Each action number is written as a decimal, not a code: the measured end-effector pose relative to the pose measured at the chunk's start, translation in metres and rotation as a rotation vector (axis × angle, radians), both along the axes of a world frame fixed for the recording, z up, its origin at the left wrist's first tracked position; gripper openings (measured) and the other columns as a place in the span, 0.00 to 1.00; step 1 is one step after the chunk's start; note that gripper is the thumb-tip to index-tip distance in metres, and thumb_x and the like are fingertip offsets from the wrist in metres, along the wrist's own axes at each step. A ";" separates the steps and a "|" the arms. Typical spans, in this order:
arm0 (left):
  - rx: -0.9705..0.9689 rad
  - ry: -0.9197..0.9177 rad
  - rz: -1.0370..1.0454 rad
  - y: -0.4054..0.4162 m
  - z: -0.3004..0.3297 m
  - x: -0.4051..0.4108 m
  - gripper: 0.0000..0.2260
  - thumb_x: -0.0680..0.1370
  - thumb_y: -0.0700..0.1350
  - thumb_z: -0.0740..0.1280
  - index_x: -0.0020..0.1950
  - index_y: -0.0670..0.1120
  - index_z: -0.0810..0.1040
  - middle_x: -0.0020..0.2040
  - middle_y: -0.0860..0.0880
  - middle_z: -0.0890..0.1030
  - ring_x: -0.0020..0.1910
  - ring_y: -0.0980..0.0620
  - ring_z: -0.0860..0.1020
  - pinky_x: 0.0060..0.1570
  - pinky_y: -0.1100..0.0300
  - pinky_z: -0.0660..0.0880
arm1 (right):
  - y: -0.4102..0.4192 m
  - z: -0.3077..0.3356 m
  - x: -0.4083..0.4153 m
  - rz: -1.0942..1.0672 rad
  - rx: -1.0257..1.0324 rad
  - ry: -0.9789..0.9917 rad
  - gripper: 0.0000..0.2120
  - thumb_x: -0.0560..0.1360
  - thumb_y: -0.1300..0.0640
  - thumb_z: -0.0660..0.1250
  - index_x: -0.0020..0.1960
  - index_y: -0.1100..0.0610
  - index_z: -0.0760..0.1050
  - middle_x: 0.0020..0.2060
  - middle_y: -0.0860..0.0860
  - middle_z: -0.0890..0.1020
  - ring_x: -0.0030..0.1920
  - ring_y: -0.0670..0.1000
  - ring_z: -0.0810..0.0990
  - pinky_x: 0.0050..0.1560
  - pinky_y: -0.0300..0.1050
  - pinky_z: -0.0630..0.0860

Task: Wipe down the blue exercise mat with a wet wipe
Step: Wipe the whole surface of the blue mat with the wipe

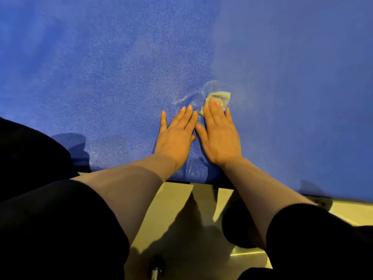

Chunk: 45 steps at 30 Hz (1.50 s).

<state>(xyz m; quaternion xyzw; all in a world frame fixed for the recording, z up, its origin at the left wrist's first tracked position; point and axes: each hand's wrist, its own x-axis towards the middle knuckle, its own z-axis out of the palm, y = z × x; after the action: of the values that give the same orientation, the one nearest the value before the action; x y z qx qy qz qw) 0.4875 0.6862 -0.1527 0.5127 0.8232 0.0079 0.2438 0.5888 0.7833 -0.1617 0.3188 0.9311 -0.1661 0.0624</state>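
Note:
The blue exercise mat [121, 67] fills the upper part of the view, its textured surface glistening wet around the centre. My right hand [219, 134] lies flat with straight fingers and presses a crumpled pale wet wipe [221, 98] onto the mat; the wipe pokes out beyond the fingertips. Just to its left, my left hand [177, 134] rests flat on the mat with fingers spread, touching nothing else. Both hands are near the mat's front edge.
The mat's front edge [201, 181] runs across the lower middle, with pale yellowish floor [181, 219] below it. My black sleeves and dark clothing [50, 229] frame the bottom. A small metal fitting [323, 203] sits under the mat's right edge, and a dark round object [156, 265] lies on the floor.

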 end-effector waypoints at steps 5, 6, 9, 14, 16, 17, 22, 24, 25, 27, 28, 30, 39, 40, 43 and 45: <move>0.011 0.031 -0.004 0.003 -0.002 0.001 0.26 0.85 0.49 0.50 0.80 0.50 0.42 0.80 0.52 0.40 0.78 0.54 0.40 0.70 0.44 0.30 | 0.024 0.002 -0.012 0.055 0.060 -0.118 0.30 0.83 0.44 0.44 0.79 0.61 0.49 0.78 0.56 0.52 0.78 0.54 0.48 0.76 0.49 0.42; 0.010 0.038 -0.003 0.003 -0.002 0.000 0.26 0.85 0.49 0.50 0.80 0.50 0.42 0.80 0.52 0.40 0.78 0.54 0.40 0.70 0.44 0.30 | 0.035 0.003 -0.021 0.057 0.071 -0.149 0.30 0.84 0.45 0.44 0.79 0.61 0.47 0.79 0.56 0.50 0.78 0.53 0.46 0.76 0.50 0.41; 0.014 0.039 -0.003 0.001 -0.004 0.001 0.26 0.85 0.49 0.51 0.80 0.50 0.42 0.80 0.52 0.40 0.78 0.54 0.40 0.71 0.43 0.31 | 0.060 0.005 -0.045 0.002 0.057 -0.196 0.29 0.84 0.46 0.44 0.79 0.60 0.45 0.79 0.54 0.47 0.78 0.52 0.44 0.76 0.52 0.39; 0.043 0.039 -0.026 -0.002 -0.006 -0.001 0.26 0.85 0.52 0.52 0.80 0.50 0.44 0.80 0.53 0.43 0.78 0.54 0.43 0.71 0.45 0.31 | 0.033 -0.001 -0.014 0.046 0.047 -0.054 0.32 0.81 0.43 0.39 0.79 0.60 0.51 0.78 0.55 0.53 0.78 0.52 0.49 0.75 0.49 0.37; 0.074 0.047 -0.037 -0.003 -0.009 -0.002 0.26 0.84 0.52 0.52 0.80 0.50 0.46 0.80 0.52 0.46 0.78 0.54 0.45 0.71 0.45 0.31 | 0.026 -0.002 -0.004 0.058 0.025 -0.044 0.33 0.80 0.43 0.38 0.79 0.60 0.53 0.78 0.55 0.54 0.78 0.52 0.50 0.75 0.48 0.37; 0.093 0.048 -0.042 -0.004 -0.010 -0.003 0.26 0.84 0.52 0.53 0.80 0.49 0.48 0.80 0.52 0.48 0.78 0.54 0.47 0.71 0.46 0.32 | 0.028 -0.002 -0.004 0.055 0.018 -0.051 0.33 0.80 0.43 0.38 0.78 0.60 0.53 0.78 0.55 0.55 0.78 0.52 0.51 0.75 0.48 0.38; 0.219 0.062 0.022 0.005 -0.008 -0.003 0.24 0.82 0.51 0.51 0.77 0.44 0.62 0.77 0.47 0.63 0.76 0.51 0.60 0.75 0.44 0.47 | 0.067 0.002 -0.045 0.011 0.047 -0.090 0.28 0.84 0.46 0.43 0.79 0.59 0.49 0.79 0.54 0.50 0.79 0.51 0.47 0.76 0.51 0.39; 0.246 0.020 0.096 0.023 -0.007 -0.015 0.23 0.83 0.48 0.53 0.78 0.43 0.59 0.78 0.46 0.59 0.77 0.50 0.57 0.76 0.48 0.45 | 0.084 0.002 -0.063 -0.014 0.051 -0.110 0.27 0.84 0.48 0.44 0.79 0.58 0.47 0.79 0.53 0.49 0.78 0.51 0.45 0.75 0.52 0.38; 0.239 0.003 0.129 0.036 -0.006 -0.024 0.23 0.84 0.47 0.53 0.78 0.43 0.56 0.79 0.46 0.56 0.78 0.50 0.54 0.76 0.50 0.43 | 0.086 0.001 -0.065 -0.022 0.054 -0.091 0.27 0.84 0.47 0.44 0.79 0.59 0.48 0.79 0.53 0.50 0.78 0.51 0.46 0.75 0.52 0.39; 0.254 0.013 0.166 0.062 -0.005 -0.045 0.23 0.84 0.45 0.52 0.79 0.43 0.54 0.80 0.46 0.52 0.79 0.50 0.50 0.76 0.52 0.41 | 0.073 -0.003 -0.059 -0.064 0.073 -0.004 0.29 0.83 0.46 0.42 0.78 0.60 0.54 0.78 0.55 0.56 0.78 0.52 0.51 0.76 0.52 0.42; 0.255 0.027 0.170 0.074 -0.004 -0.057 0.23 0.85 0.45 0.52 0.79 0.42 0.53 0.80 0.46 0.51 0.79 0.50 0.48 0.76 0.52 0.41 | 0.062 -0.005 -0.054 -0.091 0.074 0.042 0.30 0.81 0.45 0.42 0.77 0.61 0.58 0.77 0.56 0.59 0.78 0.53 0.54 0.76 0.52 0.44; 0.240 0.048 0.158 0.098 -0.006 -0.080 0.23 0.85 0.44 0.52 0.79 0.42 0.52 0.80 0.45 0.50 0.79 0.49 0.47 0.76 0.52 0.41 | 0.048 -0.009 -0.051 -0.133 0.062 0.088 0.31 0.80 0.45 0.42 0.75 0.62 0.62 0.76 0.56 0.62 0.77 0.54 0.57 0.75 0.52 0.44; 0.234 0.186 -0.029 0.191 -0.020 -0.160 0.25 0.85 0.48 0.50 0.80 0.43 0.48 0.80 0.46 0.47 0.79 0.49 0.45 0.76 0.47 0.41 | 0.150 -0.014 -0.145 -0.168 0.085 0.078 0.27 0.84 0.47 0.47 0.78 0.59 0.53 0.78 0.54 0.54 0.78 0.52 0.49 0.76 0.51 0.41; 0.228 0.219 -0.035 0.193 -0.024 -0.164 0.25 0.84 0.49 0.48 0.80 0.43 0.47 0.80 0.47 0.47 0.79 0.49 0.45 0.76 0.47 0.41 | 0.154 -0.016 -0.151 -0.168 0.085 0.098 0.27 0.84 0.48 0.47 0.78 0.59 0.53 0.78 0.54 0.54 0.78 0.52 0.49 0.76 0.51 0.42; 0.250 0.273 -0.037 0.194 -0.033 -0.167 0.25 0.84 0.51 0.46 0.80 0.44 0.46 0.80 0.48 0.46 0.79 0.51 0.45 0.76 0.48 0.41 | 0.148 -0.022 -0.141 -0.177 0.132 0.163 0.27 0.84 0.47 0.45 0.77 0.61 0.58 0.77 0.56 0.58 0.78 0.53 0.54 0.76 0.53 0.45; 0.250 0.269 -0.030 0.192 -0.035 -0.165 0.26 0.84 0.52 0.46 0.80 0.45 0.46 0.80 0.48 0.46 0.79 0.51 0.45 0.76 0.48 0.42 | 0.124 -0.021 -0.121 -0.168 0.198 0.167 0.27 0.83 0.48 0.45 0.75 0.62 0.63 0.75 0.57 0.64 0.76 0.55 0.60 0.76 0.55 0.49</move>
<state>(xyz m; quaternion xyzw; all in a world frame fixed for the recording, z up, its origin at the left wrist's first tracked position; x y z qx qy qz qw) 0.3229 0.8787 -0.1875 0.5479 0.8331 0.0378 0.0659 0.4682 0.9075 -0.1826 0.3850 0.9150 -0.1042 -0.0610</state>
